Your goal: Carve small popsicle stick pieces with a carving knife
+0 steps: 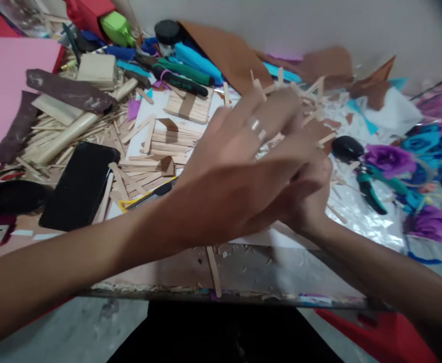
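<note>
Left hand (232,148), one, a silver-coloured ring (258,130) on a finger; right hand (314,186), one, bare. The two overlap above the counter (141,269), blurred. Grip of each: I cannot tell whether it is open, closed or holding anything.

Wooden sticks (173,137), many: loose and in small piles, left of and beyond the hands. One stack of sticks (188,107), flat, a dark marker (185,83) lying at its far side. Single stick (213,272), at the counter's near edge.

Cutter knife (153,194), one, yellow and black, just beside the left forearm. Phone (80,186), one, black, farther left. Pliers (371,191), green-handled, right of the hands, near a purple paper flower (390,160).
</note>
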The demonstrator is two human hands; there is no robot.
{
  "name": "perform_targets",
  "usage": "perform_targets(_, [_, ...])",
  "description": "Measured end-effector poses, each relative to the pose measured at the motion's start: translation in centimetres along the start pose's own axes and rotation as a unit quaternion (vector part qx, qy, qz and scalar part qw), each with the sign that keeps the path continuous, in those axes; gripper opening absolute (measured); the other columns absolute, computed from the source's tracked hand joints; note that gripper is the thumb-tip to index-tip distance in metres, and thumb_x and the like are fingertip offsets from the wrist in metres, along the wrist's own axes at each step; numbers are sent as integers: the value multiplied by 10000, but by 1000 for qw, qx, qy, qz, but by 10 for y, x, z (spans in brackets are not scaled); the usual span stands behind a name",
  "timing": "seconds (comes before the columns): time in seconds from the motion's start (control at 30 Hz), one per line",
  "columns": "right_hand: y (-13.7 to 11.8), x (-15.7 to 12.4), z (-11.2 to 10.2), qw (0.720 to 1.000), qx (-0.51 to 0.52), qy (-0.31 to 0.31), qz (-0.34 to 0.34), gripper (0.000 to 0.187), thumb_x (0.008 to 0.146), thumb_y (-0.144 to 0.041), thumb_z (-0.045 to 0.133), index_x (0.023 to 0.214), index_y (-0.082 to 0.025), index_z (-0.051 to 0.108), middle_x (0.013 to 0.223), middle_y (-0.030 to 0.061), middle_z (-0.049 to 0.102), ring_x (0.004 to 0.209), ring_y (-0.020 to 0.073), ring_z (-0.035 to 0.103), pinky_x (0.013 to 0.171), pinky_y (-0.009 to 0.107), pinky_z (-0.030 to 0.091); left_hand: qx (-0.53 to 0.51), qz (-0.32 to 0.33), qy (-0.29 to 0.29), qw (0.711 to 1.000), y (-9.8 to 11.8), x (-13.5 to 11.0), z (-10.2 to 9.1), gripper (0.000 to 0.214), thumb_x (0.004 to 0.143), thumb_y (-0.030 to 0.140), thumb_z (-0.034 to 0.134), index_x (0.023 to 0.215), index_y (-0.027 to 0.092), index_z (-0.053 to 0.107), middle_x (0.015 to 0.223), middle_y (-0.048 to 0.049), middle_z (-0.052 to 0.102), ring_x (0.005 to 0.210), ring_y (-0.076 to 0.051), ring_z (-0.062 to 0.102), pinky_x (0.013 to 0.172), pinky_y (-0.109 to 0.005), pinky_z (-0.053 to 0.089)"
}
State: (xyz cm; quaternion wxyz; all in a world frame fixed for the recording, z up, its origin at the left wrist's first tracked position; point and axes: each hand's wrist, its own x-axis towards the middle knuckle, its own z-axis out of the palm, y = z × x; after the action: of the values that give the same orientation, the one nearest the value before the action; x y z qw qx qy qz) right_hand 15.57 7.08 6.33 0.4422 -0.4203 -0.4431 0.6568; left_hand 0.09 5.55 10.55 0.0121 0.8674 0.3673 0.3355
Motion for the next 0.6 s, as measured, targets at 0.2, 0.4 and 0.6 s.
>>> perform_targets(0.2, [-9, -8, -4, 988, 80, 95, -95, 475, 873, -305, 675, 624, -249, 275, 469, -103, 196, 404, 82, 86, 399, 284, 96, 0, 129, -81, 988, 3, -71, 34, 140, 1000, 256, 677, 901, 162, 705, 996, -88, 761, 967, -259, 692, 910, -458, 568])
perform_targets(0.4, [-5, -7, -3, 991, 61, 78, -93, 465, 843, -306, 699, 600, -248, 307, 476, -97, 219, 394, 81, 116, 383, 263, 133, -3, 135, -81, 988, 6, -86, 50, 144, 1000, 253, 695, 890, 166, 724, 1082, -84, 775, 1107, -264, 678, 1033, -477, 541])
perform_targets(0.6, [-2, -7, -7, 995, 66, 2, -72, 461, 893, -287, 682, 597, -234, 333, 514, -109, 154, 408, 64, 75, 383, 213, 157, -8, 133, -86, 987, 4, -85, 51, 113, 1004, 196, 675, 924, 156, 745, 1139, -95, 771, 1165, -261, 670, 1078, -484, 521])
